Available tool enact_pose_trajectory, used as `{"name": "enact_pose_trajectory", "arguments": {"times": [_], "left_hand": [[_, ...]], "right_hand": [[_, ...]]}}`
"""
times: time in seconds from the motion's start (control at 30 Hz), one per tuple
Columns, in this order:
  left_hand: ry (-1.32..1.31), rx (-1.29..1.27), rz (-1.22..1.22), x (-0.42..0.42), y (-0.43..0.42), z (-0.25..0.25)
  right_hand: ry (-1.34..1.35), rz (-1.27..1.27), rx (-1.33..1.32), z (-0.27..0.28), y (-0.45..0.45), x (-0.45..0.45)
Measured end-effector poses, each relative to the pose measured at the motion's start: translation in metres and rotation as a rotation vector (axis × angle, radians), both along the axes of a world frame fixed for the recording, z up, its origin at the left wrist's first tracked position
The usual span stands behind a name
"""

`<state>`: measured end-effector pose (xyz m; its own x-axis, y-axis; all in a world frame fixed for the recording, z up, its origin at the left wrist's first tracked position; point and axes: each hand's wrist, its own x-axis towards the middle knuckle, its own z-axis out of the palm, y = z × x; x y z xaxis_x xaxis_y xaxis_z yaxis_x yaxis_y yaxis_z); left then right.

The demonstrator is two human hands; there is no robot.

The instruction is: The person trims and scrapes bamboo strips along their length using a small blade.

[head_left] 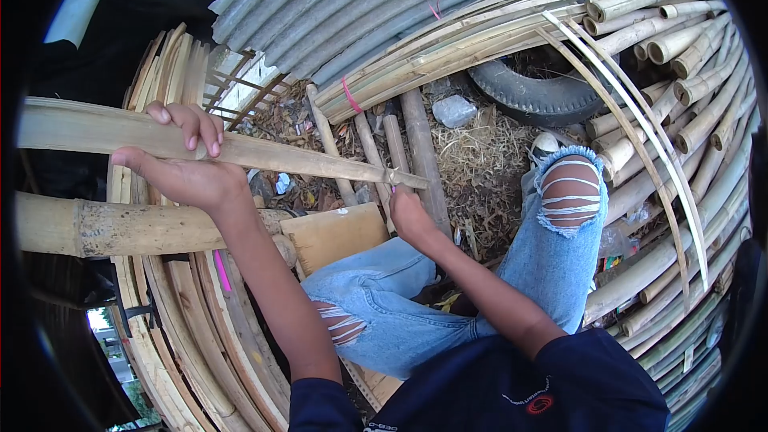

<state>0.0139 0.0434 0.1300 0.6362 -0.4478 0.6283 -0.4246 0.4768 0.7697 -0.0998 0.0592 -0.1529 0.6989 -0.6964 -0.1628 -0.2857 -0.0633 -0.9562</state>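
A long, split bamboo slat (296, 158) runs from the left edge to the middle of the view, slanting slightly down to the right. My left hand (180, 164) is wrapped round its wider part, thumb below and fingers over the top edge. Close under the slat's far end is my right hand (410, 214), closed in a fist. A small pinkish bit shows above that fist, at a notch or shaving on the slat; what the fist grips is mostly hidden. Below the left hand lies a thick bamboo pole (160, 228).
Bundled slats (448, 52) tied with pink cord lie beyond the hands. An old tyre (536, 88) and corrugated sheets (320, 8) are behind. Stacked bamboo poles (680, 128) fill the right side, with bent strips (640, 112) across them. More slats (200, 328) stand at left.
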Motion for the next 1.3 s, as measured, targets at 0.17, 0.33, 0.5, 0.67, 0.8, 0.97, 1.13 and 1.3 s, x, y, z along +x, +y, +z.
{"name": "enact_pose_trajectory", "arguments": {"times": [0.17,0.33,0.5,0.67,0.8,0.97,1.13,1.3], "left_hand": [[0.0,-0.014,-0.029,0.0,-0.002,-0.001],[-0.017,0.024,0.019,0.0,-0.001,-0.002],[0.003,0.002,0.1,0.002,-0.004,-0.001],[0.007,0.002,0.188,0.007,-0.004,0.0],[-0.004,0.009,0.189,-0.004,0.001,-0.002],[-0.013,0.016,0.18,-0.008,-0.004,-0.001],[-0.017,0.014,0.12,-0.008,-0.001,-0.002],[0.021,-0.032,0.111,-0.012,-0.008,-0.002]], "right_hand": [[0.279,0.117,-0.072,-0.168,-0.002,-0.005],[0.002,-0.154,0.091,0.0,0.011,0.006],[0.058,-0.126,0.102,-0.047,0.002,0.01],[-0.045,-0.092,0.128,-0.01,0.003,0.014],[0.024,-0.097,0.098,-0.044,0.002,0.006],[-0.054,-0.111,0.088,-0.012,0.001,0.009],[0.05,-0.107,0.027,-0.063,-0.011,-0.004],[0.048,-0.121,0.053,-0.026,0.001,0.001]]}}
